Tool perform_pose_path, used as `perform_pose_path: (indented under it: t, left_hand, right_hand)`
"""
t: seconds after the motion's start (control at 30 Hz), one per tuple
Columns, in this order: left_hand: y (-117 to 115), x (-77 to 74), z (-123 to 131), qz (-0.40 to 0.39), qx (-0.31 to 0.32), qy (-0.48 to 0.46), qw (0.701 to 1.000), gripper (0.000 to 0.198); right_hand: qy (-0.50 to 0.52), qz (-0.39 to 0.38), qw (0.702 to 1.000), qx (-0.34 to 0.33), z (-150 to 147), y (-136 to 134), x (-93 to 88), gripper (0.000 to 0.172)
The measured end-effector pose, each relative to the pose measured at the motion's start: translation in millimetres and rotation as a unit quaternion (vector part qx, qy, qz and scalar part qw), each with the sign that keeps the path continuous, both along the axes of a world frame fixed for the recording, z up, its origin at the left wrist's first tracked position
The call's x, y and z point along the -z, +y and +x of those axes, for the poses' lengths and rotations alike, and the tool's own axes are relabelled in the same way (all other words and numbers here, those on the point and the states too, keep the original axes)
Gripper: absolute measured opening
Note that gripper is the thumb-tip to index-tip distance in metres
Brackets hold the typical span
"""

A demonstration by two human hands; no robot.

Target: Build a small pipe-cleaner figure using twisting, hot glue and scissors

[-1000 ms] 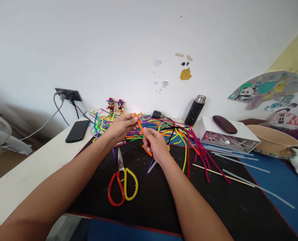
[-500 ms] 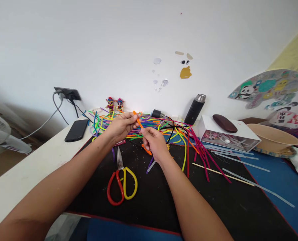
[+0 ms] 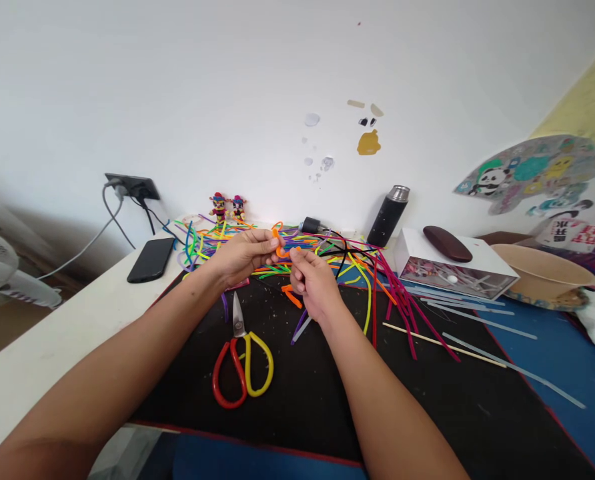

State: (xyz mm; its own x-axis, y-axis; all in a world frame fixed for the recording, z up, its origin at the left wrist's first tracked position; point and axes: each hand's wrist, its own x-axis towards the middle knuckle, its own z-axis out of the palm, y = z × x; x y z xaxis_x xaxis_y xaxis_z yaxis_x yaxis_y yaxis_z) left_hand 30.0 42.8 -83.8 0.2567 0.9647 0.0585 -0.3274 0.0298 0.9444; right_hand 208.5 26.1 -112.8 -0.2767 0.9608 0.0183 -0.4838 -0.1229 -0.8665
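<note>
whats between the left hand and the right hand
In the head view, a bent orange strip spans the gap, pinched by both the left hand and the right hand.

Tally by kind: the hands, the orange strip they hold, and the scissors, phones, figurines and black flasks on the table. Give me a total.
Hands, left hand and right hand: 2
Held orange strip: 1
Scissors, one pair: 1
Phone: 1
Figurines, left figurine and right figurine: 2
Black flask: 1
Total: 8
</note>
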Motion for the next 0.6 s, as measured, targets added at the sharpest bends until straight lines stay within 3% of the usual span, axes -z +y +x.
perform_pose_path:
  t: [0.23,0.6]
  left_hand:
    - [-3,4.9,10,-0.034,-0.021,0.011,0.999,0.041]
    - [-7,0.1,12,0.014,-0.027,0.06,0.998,0.043]
  right_hand:
    - [-0.028,0.025,0.998,0.05,2,2,0.8,0.046]
    - [-0.038,0.063,0.996,0.056,-1,1,1.8,0.041]
